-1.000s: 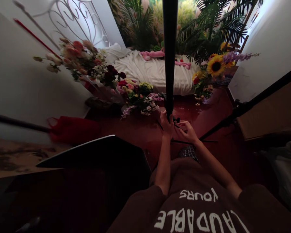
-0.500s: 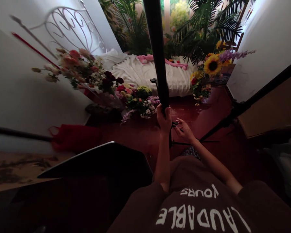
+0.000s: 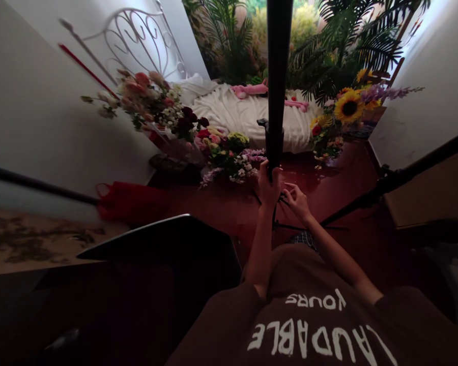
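Note:
A black light stand (image 3: 277,76) rises in front of me, its tall pole running past the top of the view. My left hand (image 3: 269,188) is wrapped round the pole just below a collar with a small clamp lever (image 3: 262,122). Beside it, lower on the stand, my right hand (image 3: 298,202) has its fingers bent and pinched at a small dark part that is too dim to name. Thin dark legs (image 3: 280,224) of the stand spread near the floor, partly hidden by my forearms.
A bed with a white cover (image 3: 232,109) stands ahead, edged by flower bunches (image 3: 229,152) and sunflowers (image 3: 348,104). Another black stand (image 3: 400,178) slants in at right. A dark panel (image 3: 168,239) juts in at left, near a red bag (image 3: 130,202) on the red floor (image 3: 213,208).
The view has turned left, so the stand and both hands appear farther right. The left hand keeps its grip on the pole; the right fingers have drawn in closer together.

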`<state>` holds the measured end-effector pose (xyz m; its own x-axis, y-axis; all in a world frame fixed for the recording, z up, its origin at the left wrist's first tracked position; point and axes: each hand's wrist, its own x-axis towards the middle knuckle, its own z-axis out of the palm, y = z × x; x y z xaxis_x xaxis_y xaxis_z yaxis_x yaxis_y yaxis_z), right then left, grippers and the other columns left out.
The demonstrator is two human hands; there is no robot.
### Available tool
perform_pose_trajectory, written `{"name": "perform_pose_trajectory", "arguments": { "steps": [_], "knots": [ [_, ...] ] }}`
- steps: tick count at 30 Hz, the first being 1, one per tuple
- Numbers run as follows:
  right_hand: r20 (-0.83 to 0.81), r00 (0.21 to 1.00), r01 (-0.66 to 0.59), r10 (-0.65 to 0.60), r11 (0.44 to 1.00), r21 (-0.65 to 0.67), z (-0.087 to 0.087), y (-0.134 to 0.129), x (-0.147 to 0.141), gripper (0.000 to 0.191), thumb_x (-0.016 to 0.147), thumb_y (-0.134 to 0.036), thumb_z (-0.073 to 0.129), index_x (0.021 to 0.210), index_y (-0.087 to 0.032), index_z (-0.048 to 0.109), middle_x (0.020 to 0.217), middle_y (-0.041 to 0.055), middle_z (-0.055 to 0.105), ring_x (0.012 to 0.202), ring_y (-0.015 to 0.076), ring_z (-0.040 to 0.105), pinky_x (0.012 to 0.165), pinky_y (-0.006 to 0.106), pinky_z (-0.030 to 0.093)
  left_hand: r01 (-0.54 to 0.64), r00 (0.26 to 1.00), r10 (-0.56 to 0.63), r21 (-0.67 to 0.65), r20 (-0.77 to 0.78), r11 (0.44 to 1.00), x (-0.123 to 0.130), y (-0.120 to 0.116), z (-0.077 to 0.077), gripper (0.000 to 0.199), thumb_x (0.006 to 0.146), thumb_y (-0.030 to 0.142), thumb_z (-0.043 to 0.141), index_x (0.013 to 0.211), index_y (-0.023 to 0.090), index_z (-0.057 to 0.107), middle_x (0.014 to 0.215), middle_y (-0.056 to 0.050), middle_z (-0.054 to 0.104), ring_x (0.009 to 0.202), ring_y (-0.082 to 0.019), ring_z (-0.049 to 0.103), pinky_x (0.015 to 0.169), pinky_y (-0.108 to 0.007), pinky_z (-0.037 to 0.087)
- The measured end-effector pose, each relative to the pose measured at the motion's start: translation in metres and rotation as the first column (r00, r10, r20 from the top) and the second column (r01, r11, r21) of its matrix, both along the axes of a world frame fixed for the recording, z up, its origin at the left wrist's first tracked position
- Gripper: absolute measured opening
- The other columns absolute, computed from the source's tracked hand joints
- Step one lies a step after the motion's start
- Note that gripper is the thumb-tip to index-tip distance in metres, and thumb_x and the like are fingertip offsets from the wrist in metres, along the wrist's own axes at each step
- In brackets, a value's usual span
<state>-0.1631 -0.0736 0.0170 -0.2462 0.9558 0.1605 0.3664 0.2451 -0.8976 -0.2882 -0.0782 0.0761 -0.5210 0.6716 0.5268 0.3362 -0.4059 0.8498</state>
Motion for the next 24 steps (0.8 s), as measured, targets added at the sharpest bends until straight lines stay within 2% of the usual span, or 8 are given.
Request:
{"name": "perform_pose_trajectory", "arguments": {
  "steps": [3,7,10,13,16,20,24],
  "knots": [
    [0.008,0.998,0.07,-0.07,0.991,-0.111,0.0,0.007,-0.003,0.041,0.087,-0.049,0.056,0.114,-0.019,0.065,0.077,0.0033,0.068,0.067,0.0164,0.063,0.066,0.028,0.051,0.009,1.0,-0.009,0.003,-0.007,1.0,0.0,0.0,-0.002,0.039,0.094,0.053,0.041,0.116,0.022,0.05,0.089,-0.003,0.066,0.082,-0.013,0.063,0.079,-0.026,0.048],
    [-0.076,0.993,0.063,-0.091,0.948,-0.311,-0.004,0.018,-0.004,0.04,0.079,-0.052,0.064,0.098,-0.016,0.068,0.076,0.004,0.068,0.061,0.013,0.059,0.056,0.024,0.048,0.023,1.0,-0.023,0.007,0.001,1.0,-0.004,0.001,-0.002,0.038,0.094,0.051,0.043,0.117,0.022,0.051,0.089,-0.003,0.066,0.083,-0.012,0.063,0.079,-0.026,0.048],
    [-0.143,0.98,0.073,-0.139,0.916,-0.394,-0.004,0.018,-0.004,0.044,0.075,-0.051,0.069,0.102,-0.016,0.064,0.07,0.0006,0.064,0.053,0.0095,0.052,0.047,0.02,0.041,0.045,0.999,-0.045,0.01,-0.024,0.999,-0.011,-0.003,0.004,0.035,0.091,0.05,0.05,0.112,0.022,0.055,0.094,-0.003,0.065,0.085,-0.012,0.064,0.077,-0.025,0.05],
    [-0.217,0.961,0.051,-0.172,0.881,-0.47,-0.004,0.011,-0.003,0.046,0.075,-0.05,0.069,0.106,-0.017,0.06,0.072,-0.0007,0.063,0.046,0.0059,0.045,0.04,0.018,0.033,0.031,0.999,-0.031,0.027,-0.011,0.999,-0.014,-0.012,0.019,0.035,0.086,0.049,0.06,0.108,0.022,0.057,0.1,-0.004,0.064,0.087,-0.012,0.064,0.075,-0.024,0.052],
    [-0.288,0.942,0.013,-0.173,0.876,-0.482,-0.005,0.006,-0.001,0.044,0.075,-0.051,0.068,0.103,-0.017,0.059,0.075,-0.001,0.062,0.041,0.0036,0.039,0.035,0.018,0.027,-0.03,0.997,0.026,0.061,0.075,0.998,-0.011,-0.022,0.034,0.033,0.084,0.046,0.064,0.106,0.023,0.058,0.102,-0.004,0.064,0.085,-0.011,0.064,0.074,-0.024,0.054],
    [-0.327,0.933,-0.004,-0.15,0.905,-0.426,-0.005,0.004,0.01,0.046,0.072,-0.048,0.069,0.104,-0.018,0.059,0.073,-0.0015,0.064,0.041,0.0042,0.042,0.036,0.017,0.031,-0.119,0.978,0.107,0.059,0.179,0.991,-0.002,-0.03,0.042,0.027,0.089,0.046,0.057,0.097,0.02,0.06,0.092,-0.002,0.065,0.079,-0.009,0.063,0.071,-0.021,0.052],
    [-0.305,0.939,0.019,-0.162,0.906,-0.423,-0.002,0.008,0.035,0.04,0.072,-0.046,0.067,0.099,-0.017,0.062,0.072,0.0009,0.069,0.045,0.0053,0.047,0.041,0.016,0.037,-0.052,0.988,0.048,0.018,0.148,0.999,0.007,-0.033,0.041,0.029,0.092,0.046,0.051,0.091,0.02,0.062,0.076,0.001,0.063,0.068,-0.007,0.06,0.066,-0.019,0.048]
  ]
}}
